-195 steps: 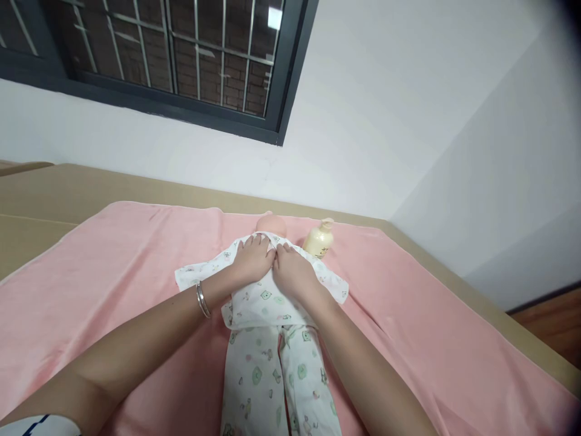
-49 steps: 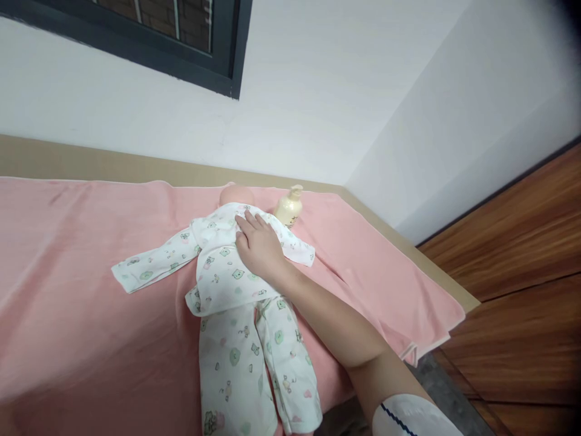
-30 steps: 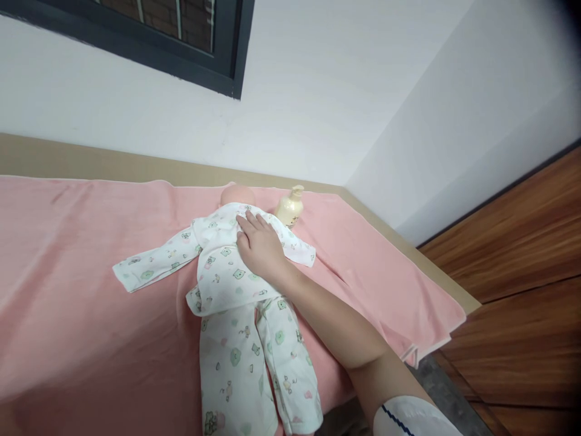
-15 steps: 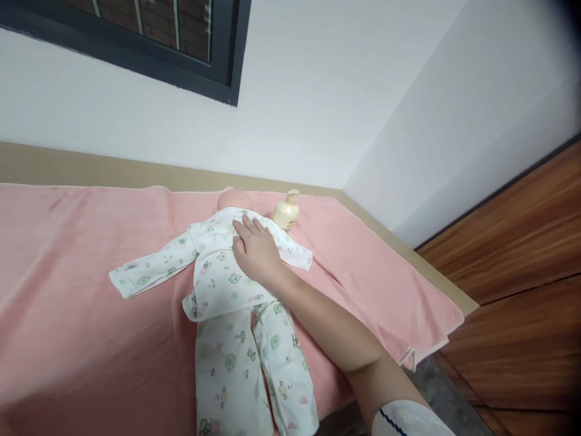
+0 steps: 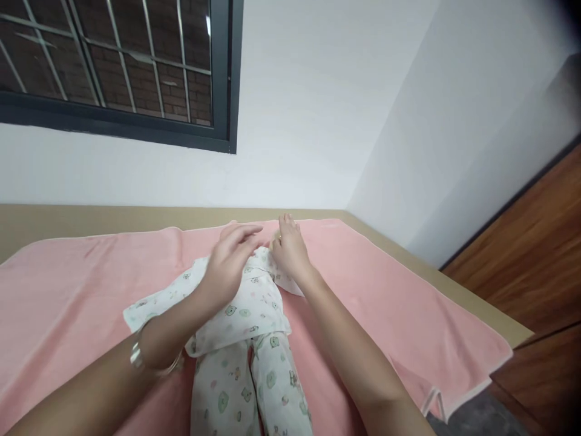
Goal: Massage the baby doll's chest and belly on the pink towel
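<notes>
A small white printed top [image 5: 254, 309] and matching trousers [image 5: 227, 387] lie on a pink cloth [image 5: 363, 278], dressed on a figure whose round pinkish head [image 5: 230, 230] shows at the collar, partly covered by my left hand. My left hand [image 5: 229, 263] hovers over the chest and collar, fingers stretched out and holding nothing; a silvery bracelet [image 5: 136, 354] is on that wrist. Over the cream bottle [image 5: 273, 238] beside the head is my right hand [image 5: 290, 245]. It hides most of the bottle, and whether its fingers grip it is unclear.
The pink cloth covers a tan-edged surface [image 5: 82, 221] against a white wall [image 5: 290, 121]. A dark-framed window [image 5: 233, 79] with bars is at the upper left. Wooden panels [image 5: 540, 242] stand at the right.
My left hand has come into view from the lower left. My right hand has left the chest of the top and moved right to the bottle. The view has tilted up.
</notes>
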A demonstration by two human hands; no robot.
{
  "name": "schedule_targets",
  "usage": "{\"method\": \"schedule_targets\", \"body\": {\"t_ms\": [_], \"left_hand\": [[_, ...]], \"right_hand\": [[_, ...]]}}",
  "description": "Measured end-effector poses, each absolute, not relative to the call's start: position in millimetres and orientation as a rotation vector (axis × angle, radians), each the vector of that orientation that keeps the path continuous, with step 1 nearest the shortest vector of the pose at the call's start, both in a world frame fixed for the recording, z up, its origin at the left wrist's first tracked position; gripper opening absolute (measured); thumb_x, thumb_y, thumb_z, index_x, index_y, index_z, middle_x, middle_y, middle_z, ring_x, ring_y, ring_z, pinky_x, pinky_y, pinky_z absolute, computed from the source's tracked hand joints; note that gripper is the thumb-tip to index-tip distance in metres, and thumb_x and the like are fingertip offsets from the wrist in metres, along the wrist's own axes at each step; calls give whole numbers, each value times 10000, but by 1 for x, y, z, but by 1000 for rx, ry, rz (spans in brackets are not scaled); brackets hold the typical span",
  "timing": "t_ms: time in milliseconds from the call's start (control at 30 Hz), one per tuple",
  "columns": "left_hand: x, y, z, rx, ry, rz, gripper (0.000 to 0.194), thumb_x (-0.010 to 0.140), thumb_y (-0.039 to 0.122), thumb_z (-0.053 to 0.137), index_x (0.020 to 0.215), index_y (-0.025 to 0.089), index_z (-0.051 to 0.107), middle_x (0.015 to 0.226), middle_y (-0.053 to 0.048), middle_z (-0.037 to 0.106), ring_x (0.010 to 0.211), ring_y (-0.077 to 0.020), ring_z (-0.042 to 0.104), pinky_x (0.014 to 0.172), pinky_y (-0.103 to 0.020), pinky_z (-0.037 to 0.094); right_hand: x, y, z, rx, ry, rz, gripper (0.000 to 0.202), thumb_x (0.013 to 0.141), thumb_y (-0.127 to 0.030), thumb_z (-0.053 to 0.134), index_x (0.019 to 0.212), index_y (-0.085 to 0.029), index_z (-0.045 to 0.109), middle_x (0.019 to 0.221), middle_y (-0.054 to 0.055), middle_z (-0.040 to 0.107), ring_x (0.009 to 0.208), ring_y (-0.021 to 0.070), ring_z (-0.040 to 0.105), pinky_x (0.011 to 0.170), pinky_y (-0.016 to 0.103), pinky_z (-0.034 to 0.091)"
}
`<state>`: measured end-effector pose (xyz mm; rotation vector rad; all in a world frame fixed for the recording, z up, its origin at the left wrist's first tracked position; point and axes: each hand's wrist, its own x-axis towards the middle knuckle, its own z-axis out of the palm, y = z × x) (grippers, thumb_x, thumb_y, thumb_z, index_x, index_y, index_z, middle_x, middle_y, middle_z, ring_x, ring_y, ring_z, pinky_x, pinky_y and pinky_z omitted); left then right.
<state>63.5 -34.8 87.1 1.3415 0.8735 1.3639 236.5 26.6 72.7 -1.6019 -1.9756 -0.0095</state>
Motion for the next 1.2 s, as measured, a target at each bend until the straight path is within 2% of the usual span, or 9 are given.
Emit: {"method": "schedule_targets", "body": {"t_ms": [67,133,200,400,533,767,900,1033,1200], "left_hand": [[79,-15,90,1128,807,1153,518,949,479,557,1387,202,549,1487,-126,520,1383,-275,494,1168,-403,394],[96,7,93,932,680,1042,682,981,520,450,1540,146,333,1630,-152,310,1504,-231,325,1222,-356,309],[112,26,96,800,617,1021,706,1012,529,317,1577,115,224,1674,-134,190,1544,-184,207,1247,-313,230],[135,41,97,696,468,992,627,1049,459,180,1460,68,446,1487,-173,517,1415,-197,467,1194,-284,337],[125,25,94,700,456,917,619,1041,501,216,1415,104,509,1408,-163,592,1347,-230,541,1141,-335,418],[80,-13,104,660,579,891,724,1001,564,255,1510,62,366,1569,-193,404,1502,-227,323,1252,-354,211],[61,-29,116,656,600,848,767,983,558,301,1562,58,244,1625,-205,290,1532,-231,246,1254,-371,194],[53,-40,126,671,639,868,738,988,512,304,1576,77,211,1652,-183,233,1544,-226,206,1264,-396,145],[45,-47,136,631,665,940,706,992,465,306,1576,82,209,1655,-165,233,1547,-217,190,1265,-393,144]], "right_hand": [[243,32,72,-1619,-2041,-21,671,862,-73,362,1524,30,325,1615,223,278,1535,273,184,1259,483,159],[247,34,73,-1622,-2080,-56,639,874,-71,361,1507,15,372,1590,212,344,1515,270,249,1253,475,174],[250,35,75,-1608,-2095,-94,599,879,-61,359,1470,-22,450,1550,183,427,1481,254,325,1250,460,184],[250,38,75,-1639,-2071,-145,527,899,-68,387,1398,-99,553,1512,137,493,1452,226,383,1248,433,186],[245,37,75,-1693,-2039,-197,514,914,-73,385,1398,-101,555,1509,129,500,1450,218,390,1251,427,170],[230,36,77,-1774,-1942,-226,509,926,-72,367,1399,-63,557,1496,150,510,1440,229,408,1222,384,250],[222,36,77,-1843,-1855,-229,519,927,-84,366,1409,-66,555,1505,148,498,1440,222,412,1172,323,335],[218,32,76,-1831,-1869,-268,525,918,-104,365,1404,-63,558,1505,152,498,1441,237,409,1216,385,266],[214,29,70,-1826,-1912,-159,631,907,-115,352,1528,-4,350,1615,182,298,1534,261,195,1253,502,127]]}}
